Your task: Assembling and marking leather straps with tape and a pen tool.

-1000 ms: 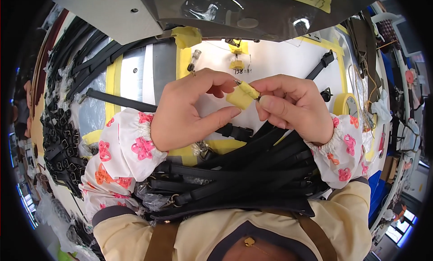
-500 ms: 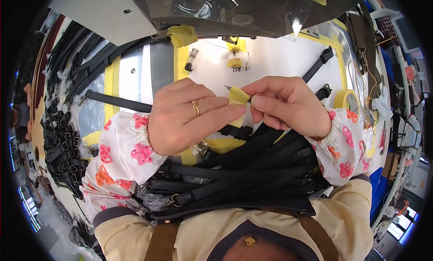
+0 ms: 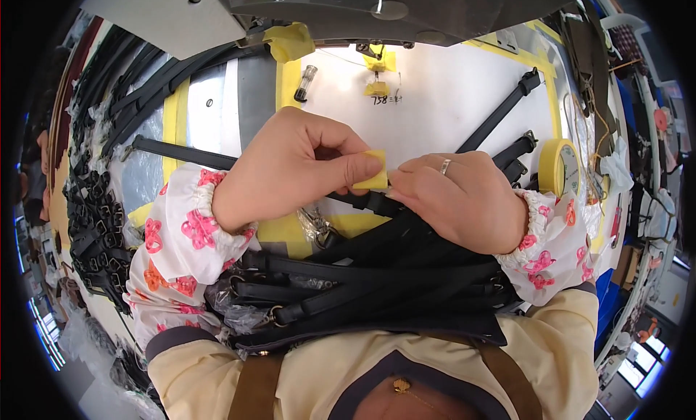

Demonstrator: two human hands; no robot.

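Note:
My left hand (image 3: 290,166) pinches a small piece of yellow tape (image 3: 375,175) between thumb and fingers, above the middle of the work surface. Close against its right side is my right hand (image 3: 464,202), back upward, with thumb and fingertips pressed together at the tape's edge. What the right fingertips grip is too small and covered to make out. Under both hands a black strap (image 3: 373,201) with a buckle-like fitting lies across the surface, and more black straps (image 3: 348,281) are heaped between my forearms.
Overhead at the far side looms a dark machine head (image 3: 348,17), with yellow-taped parts (image 3: 377,88) beneath. A small clear tube (image 3: 306,83) stands left of them. At right sits a yellow tape roll (image 3: 552,170). Many black buckled straps (image 3: 98,231) pile up at far left.
The thin metal tip that stuck out of the yellow tape is out of sight. My left hand has turned to a thumb-side pinch; my right hand has rolled over, back upward.

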